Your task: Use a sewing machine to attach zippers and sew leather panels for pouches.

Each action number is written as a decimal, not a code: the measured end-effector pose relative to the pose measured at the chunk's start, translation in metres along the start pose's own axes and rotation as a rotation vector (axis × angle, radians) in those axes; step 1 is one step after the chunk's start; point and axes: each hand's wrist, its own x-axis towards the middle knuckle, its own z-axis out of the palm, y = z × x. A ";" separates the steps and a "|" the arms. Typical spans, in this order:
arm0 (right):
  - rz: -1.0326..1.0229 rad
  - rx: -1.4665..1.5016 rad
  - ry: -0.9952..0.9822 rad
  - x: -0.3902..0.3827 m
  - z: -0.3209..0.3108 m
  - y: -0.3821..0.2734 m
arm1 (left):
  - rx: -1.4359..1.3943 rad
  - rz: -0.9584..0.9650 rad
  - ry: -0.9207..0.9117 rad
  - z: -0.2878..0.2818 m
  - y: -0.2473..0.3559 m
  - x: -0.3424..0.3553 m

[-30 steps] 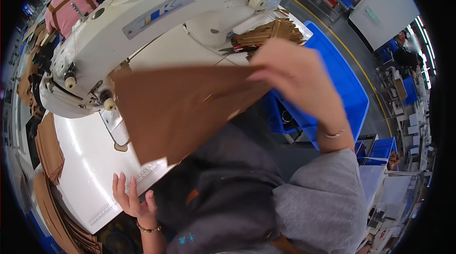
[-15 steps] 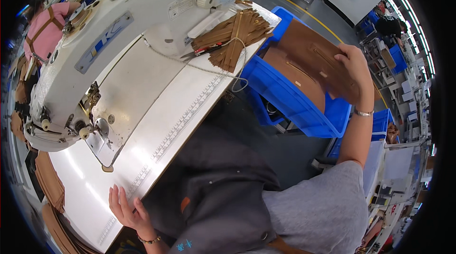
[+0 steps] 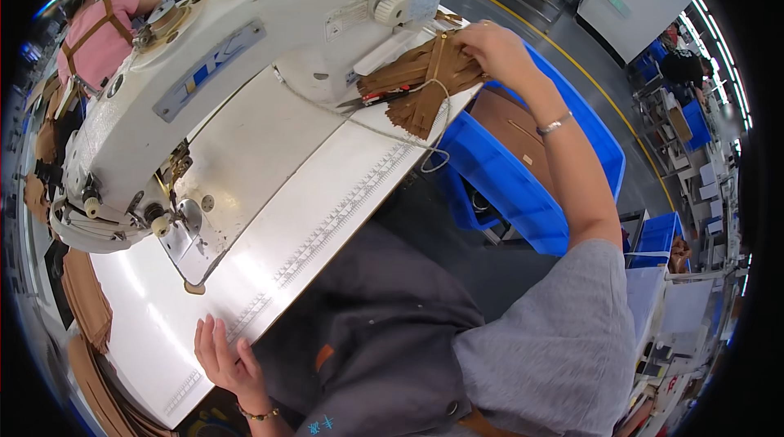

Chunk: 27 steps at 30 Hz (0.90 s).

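Observation:
My right hand [image 3: 500, 51] reaches over the far right corner of the sewing table, its fingers bent down onto the pile of brown zippers [image 3: 423, 82] and closed on a zipper near the top end. The lower part of the pile fans out toward me. Red-handled snips [image 3: 380, 97] lie against the pile, and a pale cord [image 3: 327, 108] loops over it. Near the front edge of the white table, my left hand [image 3: 231, 363] is open with fingers apart and nothing in it. Brown panels [image 3: 514, 133] with slots lie in the blue bin [image 3: 513, 194] under my right forearm.
A white sewing machine [image 3: 204, 69] spans the table's left and back. A ruler strip [image 3: 327, 229] runs along the front of the tabletop [image 3: 245, 274]. Stacked brown pieces [image 3: 86, 298] lie at the left. Another person in pink [image 3: 102, 28] sits beyond the machine.
My right hand has let go of the brown panel at the bin and moved left and away from me to the zippers. The panel now lies in the bin. My left hand stays nearly still.

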 end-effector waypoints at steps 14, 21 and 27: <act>-0.138 0.042 -0.027 0.036 0.001 0.001 | -0.033 -0.009 0.009 0.002 0.002 0.003; -0.111 0.048 0.521 0.041 -0.050 -0.054 | -0.097 -0.107 -0.129 -0.013 0.011 0.017; -0.590 0.170 0.218 0.028 -0.034 -0.168 | -0.162 -0.186 -0.306 -0.040 -0.010 0.054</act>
